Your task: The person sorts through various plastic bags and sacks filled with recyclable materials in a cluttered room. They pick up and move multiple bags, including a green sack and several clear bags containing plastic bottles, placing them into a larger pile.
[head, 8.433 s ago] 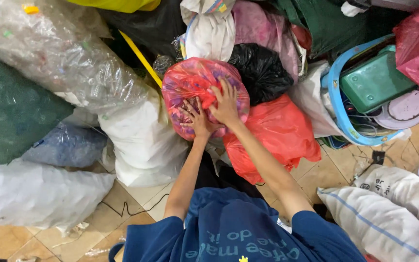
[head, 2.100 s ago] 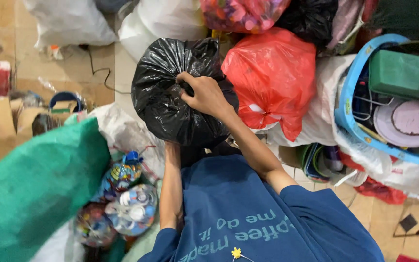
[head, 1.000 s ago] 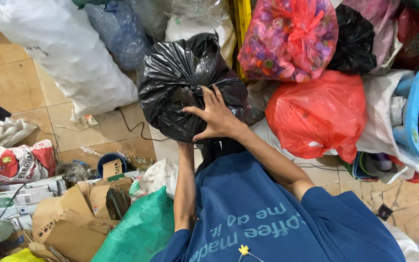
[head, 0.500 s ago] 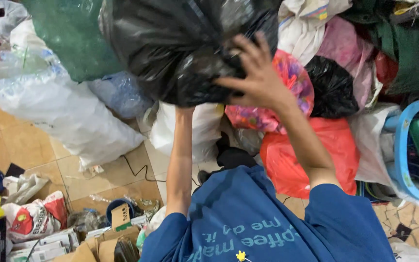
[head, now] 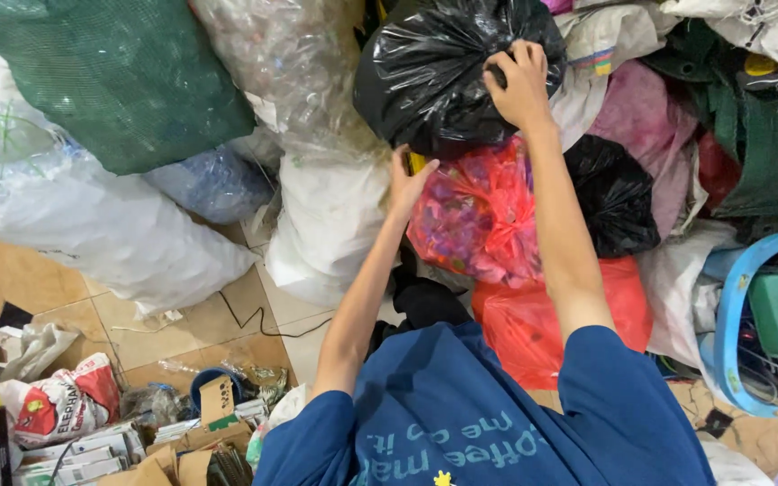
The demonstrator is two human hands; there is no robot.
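A bulging black plastic bag (head: 443,76) rests high on the pile, on top of a red translucent bag (head: 474,220) full of colourful scraps. My right hand (head: 520,85) grips the black bag's upper right side, fingers dug into the plastic. My left hand (head: 407,180) presses against its lower edge with fingers spread, between the black bag and a white sack (head: 330,225). Both arms reach up from my blue shirt.
Around the pile are a green mesh sack (head: 119,72), clear sacks of plastic bottles (head: 290,63), a smaller black bag (head: 614,193), a red bag (head: 515,324) and a blue tub (head: 731,324) holding a green box. Cardboard, packets and a cable lie on the tiled floor (head: 182,333) at left.
The black bag has gone from held overhead to resting on top of the pile above the red bag. My right hand has moved onto its upper side; my left hand has dropped under its lower edge.
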